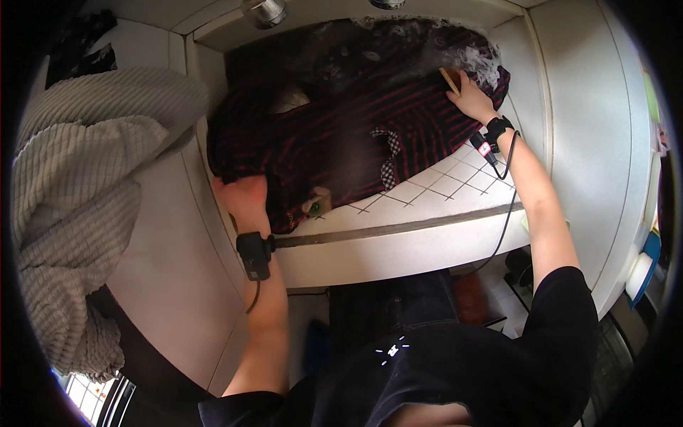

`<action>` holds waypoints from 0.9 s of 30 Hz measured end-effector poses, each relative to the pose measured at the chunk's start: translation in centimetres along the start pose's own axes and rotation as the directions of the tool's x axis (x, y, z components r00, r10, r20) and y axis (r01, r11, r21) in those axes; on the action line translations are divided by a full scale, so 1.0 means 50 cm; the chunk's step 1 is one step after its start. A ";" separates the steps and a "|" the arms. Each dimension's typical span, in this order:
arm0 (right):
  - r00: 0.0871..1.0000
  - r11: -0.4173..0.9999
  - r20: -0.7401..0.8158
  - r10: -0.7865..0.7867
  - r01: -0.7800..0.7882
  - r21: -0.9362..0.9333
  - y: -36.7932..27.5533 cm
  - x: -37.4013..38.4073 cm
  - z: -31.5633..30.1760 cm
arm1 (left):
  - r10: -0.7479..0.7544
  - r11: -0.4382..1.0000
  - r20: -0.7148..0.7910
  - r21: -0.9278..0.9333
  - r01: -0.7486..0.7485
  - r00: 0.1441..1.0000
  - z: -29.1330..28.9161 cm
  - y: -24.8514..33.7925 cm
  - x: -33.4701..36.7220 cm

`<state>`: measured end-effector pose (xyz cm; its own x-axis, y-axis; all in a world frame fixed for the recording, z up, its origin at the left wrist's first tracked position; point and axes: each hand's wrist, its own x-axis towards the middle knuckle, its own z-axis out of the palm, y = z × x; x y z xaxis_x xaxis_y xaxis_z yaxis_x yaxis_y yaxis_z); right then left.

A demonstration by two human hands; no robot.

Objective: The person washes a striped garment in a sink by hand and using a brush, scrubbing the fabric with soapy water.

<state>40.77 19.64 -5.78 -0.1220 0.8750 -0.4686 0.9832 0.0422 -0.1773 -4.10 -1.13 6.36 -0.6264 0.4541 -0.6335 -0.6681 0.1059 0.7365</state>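
A dark garment with red stripes (334, 142) lies wet across a white laundry sink, its far side in dark, sudsy water. A black-and-white checked strip (389, 160) and a pale patch with a green spot (316, 204) show on it. At its near left corner my left hand (245, 198) is closed on the cloth, its fingertips hidden in the folds. Over the right end of the garment, my right hand (473, 98) grips a wooden brush (449, 80). The brush's underside is out of sight.
Ridged white washboard surface (427, 186) slopes along the sink's near side. A grey ribbed cloth (92, 164) drapes over the left edge. Metal tap (265, 11) overhangs the back. A black cable (506, 231) hangs from my right wrist past the sink's front ledge.
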 end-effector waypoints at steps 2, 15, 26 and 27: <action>0.999 1.000 0.024 0.025 -0.025 -0.009 -0.005 -0.004 0.001 | -0.002 1.000 0.057 0.007 0.002 0.998 -0.026 -0.012 -0.010; 0.994 0.998 0.101 0.047 -0.042 -0.056 -0.022 0.036 -0.022 | 0.121 -0.417 0.914 0.401 -0.816 0.387 0.049 -0.063 -0.039; 0.617 0.648 -0.275 -0.738 0.761 -0.033 -0.279 -0.089 -0.020 | -0.269 -0.417 0.920 0.156 -0.895 0.286 0.001 -0.112 -0.053; 0.553 0.564 -0.279 -0.785 0.824 0.044 -0.316 -0.139 -0.005 | -0.311 -0.401 0.911 0.131 -0.907 0.269 -0.008 -0.108 -0.073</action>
<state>26.13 13.04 0.49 -0.8018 0.5850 0.1217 0.4484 0.7237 -0.5247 1.63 -3.70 4.61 0.4052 0.8955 -0.1841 0.8884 -0.3382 0.3104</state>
